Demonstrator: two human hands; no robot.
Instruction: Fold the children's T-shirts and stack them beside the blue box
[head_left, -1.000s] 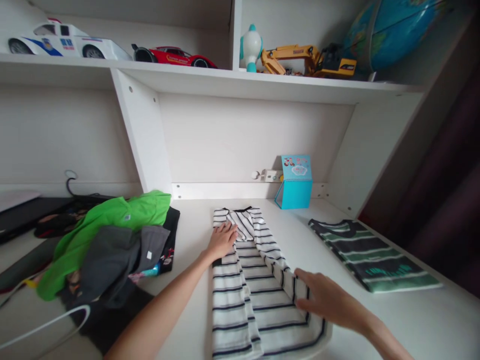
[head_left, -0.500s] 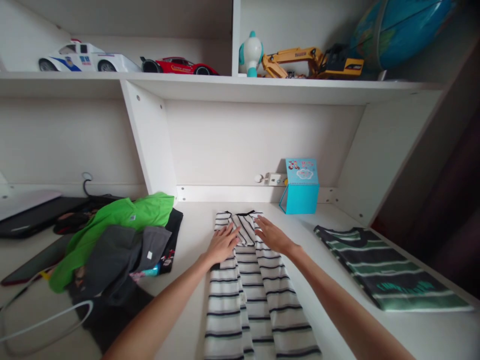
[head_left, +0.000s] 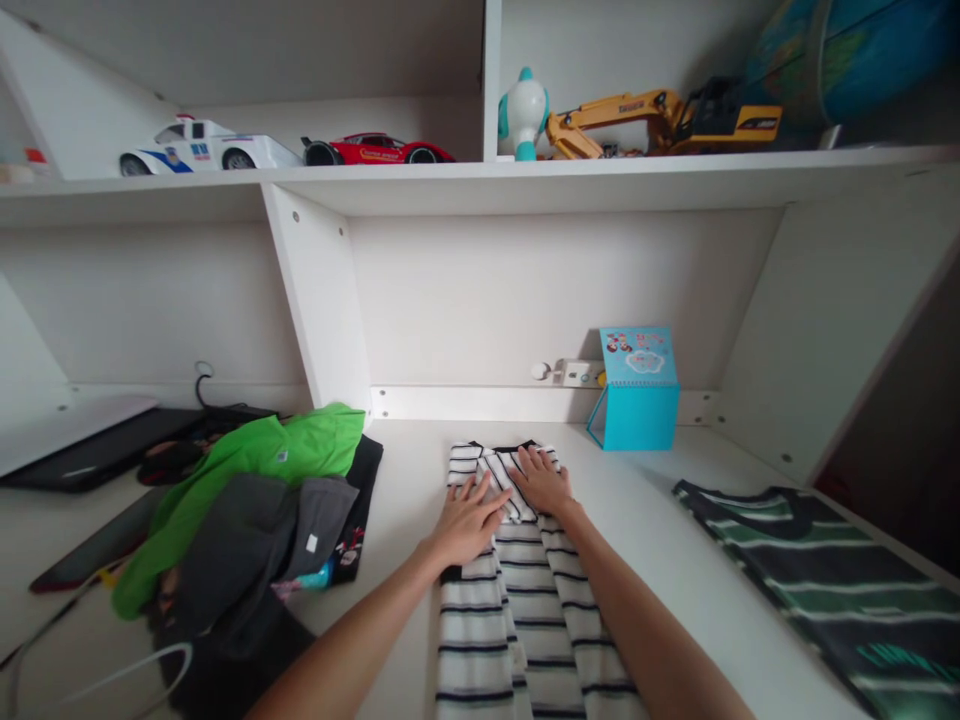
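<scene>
At six o'clock on the white desk (head_left: 405,520), a white shirt with dark stripes (head_left: 529,590) lies flat, its collar toward twelve and both sides turned inward as long strips; its near end runs out of view. The left hand (head_left: 469,525) rests palm down at the shirt's eleven o'clock, fingers spread, and the right hand (head_left: 541,482) lies at its one o'clock, fingers slightly parted; neither pinches any cloth that shows. The knit looks light, soft and limp, nothing fragile, though the loose strips would probably slide or ruffle if dragged by one edge. A broad, flat palm should suit it best near the collar, while lifting would call for a pinch through all layers at both outer edges, so that the strips hold together. At four o'clock lies a green-and-black striped shirt (head_left: 832,570), at three stands a blue calendar (head_left: 639,415), and at eight a bright green garment (head_left: 255,455) tops a rumpled pile.
</scene>
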